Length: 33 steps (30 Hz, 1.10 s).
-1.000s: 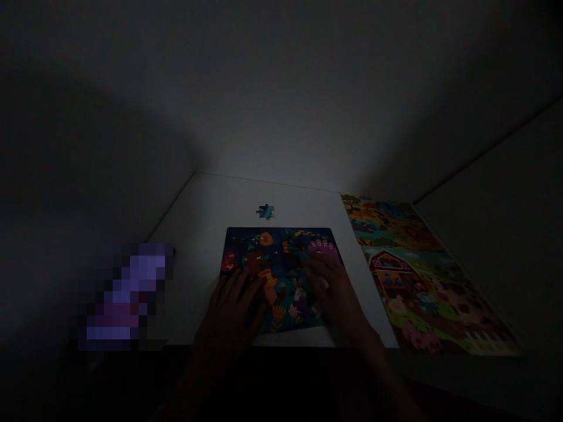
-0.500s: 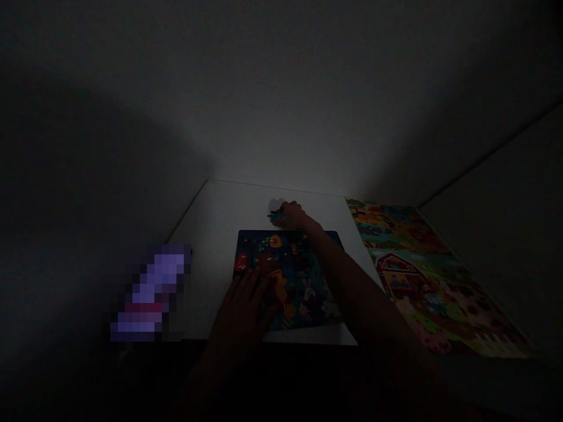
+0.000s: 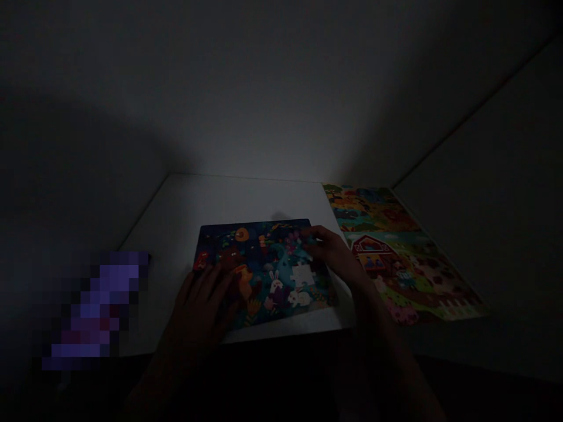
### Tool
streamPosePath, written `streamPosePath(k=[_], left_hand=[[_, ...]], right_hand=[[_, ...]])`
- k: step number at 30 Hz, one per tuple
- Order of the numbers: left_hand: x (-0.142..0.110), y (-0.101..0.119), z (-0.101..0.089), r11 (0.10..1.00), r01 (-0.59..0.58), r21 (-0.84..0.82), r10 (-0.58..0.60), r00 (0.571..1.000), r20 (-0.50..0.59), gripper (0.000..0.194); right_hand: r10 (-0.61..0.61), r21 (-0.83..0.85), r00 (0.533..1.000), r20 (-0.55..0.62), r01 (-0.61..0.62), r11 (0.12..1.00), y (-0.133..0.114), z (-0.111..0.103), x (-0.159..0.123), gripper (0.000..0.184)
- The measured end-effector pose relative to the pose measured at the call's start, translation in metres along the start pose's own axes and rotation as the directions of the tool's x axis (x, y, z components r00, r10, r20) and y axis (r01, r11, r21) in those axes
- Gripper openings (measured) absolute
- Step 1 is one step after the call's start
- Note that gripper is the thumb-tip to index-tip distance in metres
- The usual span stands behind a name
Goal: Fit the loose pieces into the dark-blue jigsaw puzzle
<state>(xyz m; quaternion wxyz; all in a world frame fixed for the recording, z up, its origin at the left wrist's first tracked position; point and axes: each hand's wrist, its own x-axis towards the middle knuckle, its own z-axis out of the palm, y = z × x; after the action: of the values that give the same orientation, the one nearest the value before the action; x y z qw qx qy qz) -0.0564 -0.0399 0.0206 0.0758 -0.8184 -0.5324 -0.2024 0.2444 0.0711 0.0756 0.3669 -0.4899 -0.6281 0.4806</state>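
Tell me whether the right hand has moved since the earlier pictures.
Yes: against the jigsaw puzzle board, the right hand now sits nearer its far right corner.

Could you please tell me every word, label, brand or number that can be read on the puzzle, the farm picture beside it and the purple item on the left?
None can be read: the jigsaw puzzle and the farm picture sheet show no legible text in this dim light, and the purple object is too pixelated to read.
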Motion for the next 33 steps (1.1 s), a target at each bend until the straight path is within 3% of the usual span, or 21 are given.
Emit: streamPosePath(k=[4,7,10,17,25,30,33], left_hand=[[0.021,0.038,-0.002,0.995,-0.045,-0.087,0.043,0.999,-0.023,0.037],[0.034,0.068,0.006,0.984,-0.079,-0.158,0.083,0.996,0.020,0.035],[0.038,0.083,0.015,0.980,-0.057,-0.190,0.068,0.996,0.050,0.033],[0.037,0.080,0.016,0.979,-0.042,-0.202,0.057,0.996,0.071,0.030],[0.039,0.082,0.014,0.979,-0.040,-0.202,0.054,0.997,0.063,0.030],[0.039,0.082,0.014,0.973,-0.037,-0.228,0.047,0.998,0.038,0.029],[0.039,0.082,0.014,0.972,-0.026,-0.235,0.042,0.997,0.063,0.029]], right_hand=[[0.111,0.176,0.991,-0.075,-0.096,0.980,0.021,0.004,-0.042,0.025],[0.155,0.230,0.981,-0.117,-0.125,0.965,0.028,0.010,-0.050,0.027],[0.169,0.278,0.977,-0.128,-0.129,0.952,0.028,0.012,-0.050,0.029],[0.186,0.260,0.972,-0.142,-0.144,0.955,0.030,0.009,-0.050,0.029],[0.064,0.132,0.984,-0.168,-0.042,0.990,0.033,0.014,-0.054,0.023],[0.051,0.099,0.991,-0.120,-0.040,0.994,0.028,0.014,-0.058,0.037],[0.034,0.027,0.995,-0.089,-0.032,0.999,0.029,0.016,-0.058,0.032]])
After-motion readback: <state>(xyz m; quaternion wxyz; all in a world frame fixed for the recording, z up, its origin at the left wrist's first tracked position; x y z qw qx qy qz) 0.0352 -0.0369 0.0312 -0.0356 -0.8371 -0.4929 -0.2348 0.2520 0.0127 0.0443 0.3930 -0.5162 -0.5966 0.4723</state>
